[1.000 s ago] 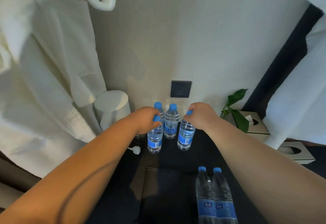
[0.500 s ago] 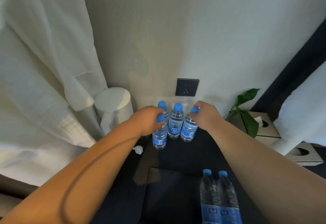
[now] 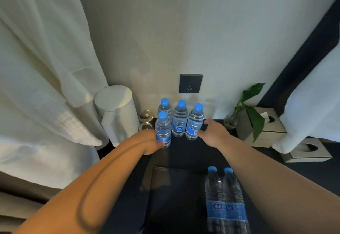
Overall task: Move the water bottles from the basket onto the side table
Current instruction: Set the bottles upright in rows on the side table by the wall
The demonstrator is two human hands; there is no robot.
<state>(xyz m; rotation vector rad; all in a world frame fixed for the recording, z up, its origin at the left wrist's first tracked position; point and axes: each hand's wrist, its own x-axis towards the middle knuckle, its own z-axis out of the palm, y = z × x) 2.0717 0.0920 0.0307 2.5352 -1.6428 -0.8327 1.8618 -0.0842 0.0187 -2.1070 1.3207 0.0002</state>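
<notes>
Four blue-capped water bottles stand together on the dark side table (image 3: 185,152) by the wall: a back left bottle (image 3: 165,107), a middle bottle (image 3: 180,121), a right bottle (image 3: 194,125) and a front left bottle (image 3: 163,130). My left hand (image 3: 150,142) wraps the low part of the front left bottle, thumb across its base. Just right of the right bottle, my right hand (image 3: 214,133) has its fingers spread, fingertips at the label. Two more bottles (image 3: 225,202) stand in the dark basket (image 3: 156,182) near me.
A white kettle (image 3: 117,112) and two glasses (image 3: 146,117) stand left of the bottles. A bathrobe (image 3: 46,86) hangs at the left. A wall socket (image 3: 190,83) is above the bottles. At the right are a plant (image 3: 254,110), a tissue box (image 3: 266,129) and white bedding (image 3: 312,108).
Both hands have come off the bottle caps and dropped lower. The right hand has let go of its bottle; both carried bottles now stand by the wall with the others.
</notes>
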